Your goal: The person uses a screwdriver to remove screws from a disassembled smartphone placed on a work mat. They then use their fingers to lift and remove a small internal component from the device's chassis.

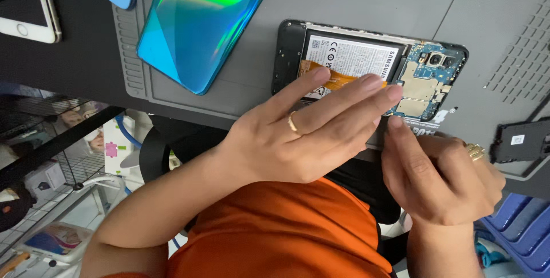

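An opened phone [366, 60] lies on the grey work mat [481, 20] with its back removed, showing a white-labelled battery, an orange flex strip and a blue circuit board [424, 77] with cameras. My left hand [303, 134], wearing a gold ring, lies flat over the phone's near half, fingers extended and pressing on it. My right hand [435, 175] is curled at the phone's near right edge, its fingertip touching just below the circuit board. Whether it holds a tool is hidden.
A shiny teal-blue phone back cover [200, 20] lies at the mat's left. A white phone [26, 8] sits at the far left, a black part [521, 140] at the right edge, blue bins [521, 226] below it. A wire rack [51, 157] stands lower left.
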